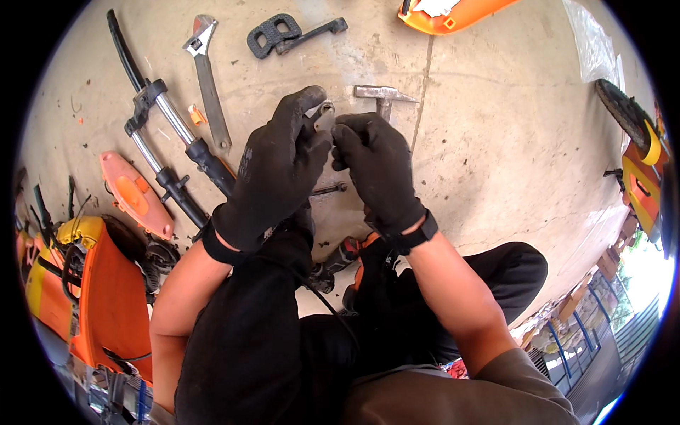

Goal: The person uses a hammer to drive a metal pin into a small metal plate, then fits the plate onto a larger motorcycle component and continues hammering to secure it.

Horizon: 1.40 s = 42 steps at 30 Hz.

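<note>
Both of my hands wear black gloves and meet over the concrete floor. My left hand [265, 163] is closed around a small silvery metal part [325, 118] with a rounded end, which sticks out between thumb and fingers. My right hand [375, 159] pinches at the right edge of the same part; its fingertips partly hide what they grip. Just beyond the right hand lies a hammer [383, 93], its handle mostly covered. A small dark wrench [330, 190] shows on the floor between my wrists.
To the left lie an adjustable wrench [208, 92], a suspension fork [168, 117] and an orange plastic panel [136, 195]. A pedal with its crank arm [276, 37] lies ahead. Orange bodywork [117, 304] stands at the near left. A wheel [623, 110] is at the far right.
</note>
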Available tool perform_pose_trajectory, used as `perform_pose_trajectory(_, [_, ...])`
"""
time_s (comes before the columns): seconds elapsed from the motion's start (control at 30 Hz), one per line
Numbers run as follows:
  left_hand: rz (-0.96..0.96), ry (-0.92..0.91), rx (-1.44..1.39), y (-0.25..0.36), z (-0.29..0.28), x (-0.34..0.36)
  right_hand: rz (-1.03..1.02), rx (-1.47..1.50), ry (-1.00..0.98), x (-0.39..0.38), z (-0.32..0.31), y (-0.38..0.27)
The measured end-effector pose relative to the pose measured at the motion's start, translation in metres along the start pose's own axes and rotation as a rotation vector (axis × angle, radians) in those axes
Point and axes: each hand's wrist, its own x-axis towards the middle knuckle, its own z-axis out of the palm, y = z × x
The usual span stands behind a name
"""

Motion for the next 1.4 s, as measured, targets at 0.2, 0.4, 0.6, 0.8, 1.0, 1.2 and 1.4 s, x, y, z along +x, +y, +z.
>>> perform_pose_trajectory(0.2, [-0.142,-0.064,-0.005,-0.041,0.0,0.005,-0.03,0.18,0.12,0.023,0.034,0.053])
perform_pose_trajectory(0.4, [-0.029,-0.212,0.05,-0.072,-0.004,0.018,-0.036,0.05,0.128,0.046,0.038,0.073])
perform_pose_trajectory(0.6, [-0.283,-0.279,-0.263,-0.106,-0.001,0.042,-0.066,-0.135,0.056,0.06,0.032,0.081])
perform_pose_trajectory(0.8, [-0.245,-0.337,-0.129,-0.122,0.0,0.053,0.158,0.185,0.105,0.037,0.029,0.069])
perform_pose_trajectory(1.0, [-0.225,-0.343,-0.063,-0.119,-0.001,0.07,0.053,-0.581,0.321,-0.007,-0.031,0.107])
perform_pose_trajectory(1.2, [-0.184,-0.363,-0.044,-0.115,0.006,0.074,0.285,-0.745,0.102,-0.018,-0.044,0.124])
perform_pose_trajectory(1.4, [-0.242,-0.342,-0.102,-0.112,0.007,0.066,0.331,-0.385,-0.071,-0.021,-0.047,0.121])
